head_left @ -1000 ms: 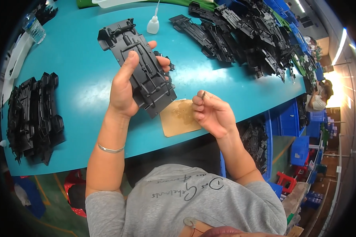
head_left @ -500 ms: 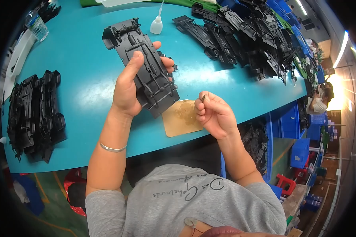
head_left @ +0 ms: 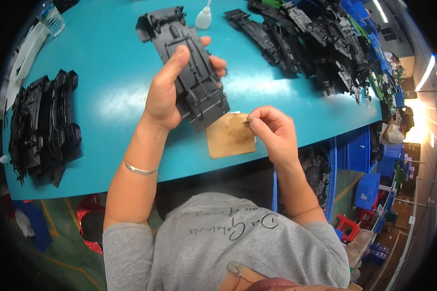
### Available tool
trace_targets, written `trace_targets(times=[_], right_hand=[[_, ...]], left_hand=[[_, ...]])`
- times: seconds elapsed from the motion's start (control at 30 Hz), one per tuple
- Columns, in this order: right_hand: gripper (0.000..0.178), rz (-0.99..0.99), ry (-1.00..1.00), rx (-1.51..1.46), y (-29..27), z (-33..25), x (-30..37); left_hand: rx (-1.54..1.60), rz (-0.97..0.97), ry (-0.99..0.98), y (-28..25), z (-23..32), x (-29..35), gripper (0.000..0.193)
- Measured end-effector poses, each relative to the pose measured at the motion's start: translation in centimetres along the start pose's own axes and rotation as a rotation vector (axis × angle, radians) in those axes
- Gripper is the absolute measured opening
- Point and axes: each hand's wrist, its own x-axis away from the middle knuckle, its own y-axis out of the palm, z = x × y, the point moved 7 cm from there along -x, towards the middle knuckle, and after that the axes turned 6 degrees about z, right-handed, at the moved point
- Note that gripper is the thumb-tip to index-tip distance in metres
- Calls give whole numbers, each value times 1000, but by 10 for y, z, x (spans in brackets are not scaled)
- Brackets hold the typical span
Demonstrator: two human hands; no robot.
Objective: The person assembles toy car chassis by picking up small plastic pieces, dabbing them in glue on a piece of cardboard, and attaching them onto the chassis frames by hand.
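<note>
My left hand (head_left: 161, 99) grips a long black plastic vehicle chassis (head_left: 192, 63), thumb on its ribbed face and fingertips round the far edge. The chassis is tilted above the table, its near end over a corner of a tan board (head_left: 223, 147). A wet-looking brown patch covers part of that board. At the board's right side, my right hand (head_left: 279, 136) pinches a tiny dark sliver (head_left: 246, 121) between thumb and forefinger, its tip over the patch. The sliver is too small to make out its kind, and I cannot tell whether it touches the board.
Similar black chassis lie in a stack (head_left: 43, 128) at left and a large pile (head_left: 296, 43) at far right. A white squeeze bottle (head_left: 204, 19) stands beyond the held chassis. A water bottle (head_left: 52, 22) and white tray (head_left: 28, 53) are far left. Blue crates (head_left: 357, 150) stand right of the table.
My right hand has moved in to the board, its palm turning down, and the pinched sliver now points at the brown patch. The left hand still holds the chassis. The whole view has shifted slightly.
</note>
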Motion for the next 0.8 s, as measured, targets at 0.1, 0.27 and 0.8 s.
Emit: trace_targets(times=[0.1, 0.27, 0.8], right_hand=[[2, -7, -360, 520, 10, -18, 2], [10, -104, -747, 941, 33, -16, 15], [24, -235, -929, 1071, 41, -17, 21]], left_hand=[[-24, 21, 5, -2, 1, 0, 49], [-39, 14, 21, -2, 2, -1, 49], [-74, 15, 33, -2, 3, -1, 55]])
